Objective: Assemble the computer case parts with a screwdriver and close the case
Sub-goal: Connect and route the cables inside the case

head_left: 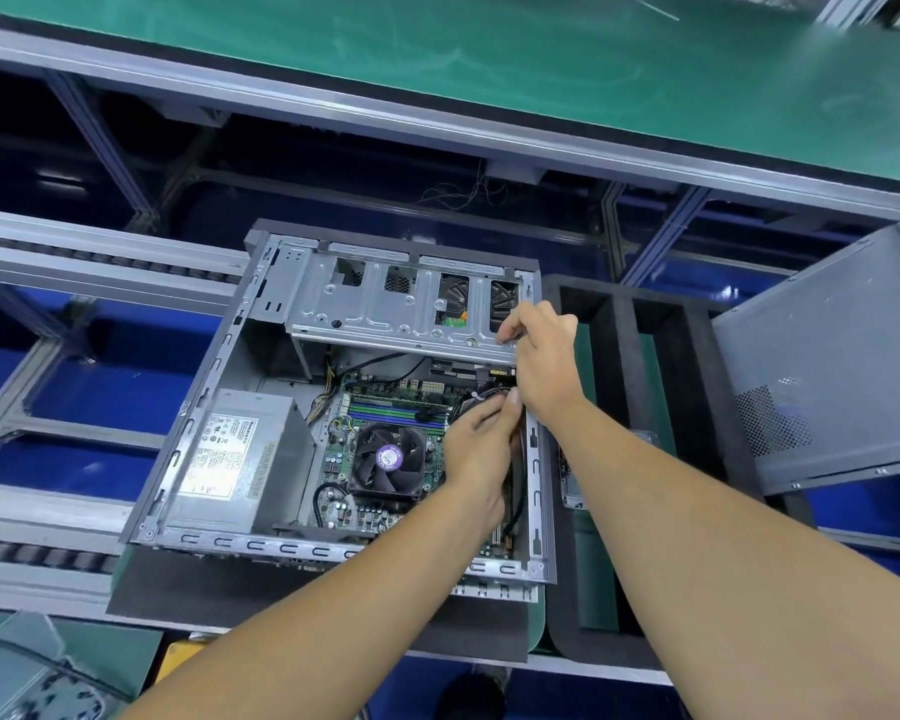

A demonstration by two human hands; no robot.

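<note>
Two hands are in the open computer case [219, 407], which lies flat on its side in the middle of the frame, open face up so we can reach inside. Our right hand [541, 356] has fingers curled at the right end of the drive cage [385, 309], pinching something small there; we can't tell what, maybe a screw or screwdriver tip. Our left hand [481, 444] curls into the gap by the right wall, apparently gripping a black cable [513, 517], probably keeping it clear. The case's long axis runs from bottom of frame toward the top, drive bays at the far end. The side panel [827, 366] leans at the right, still off, so closing comes later.
</note>
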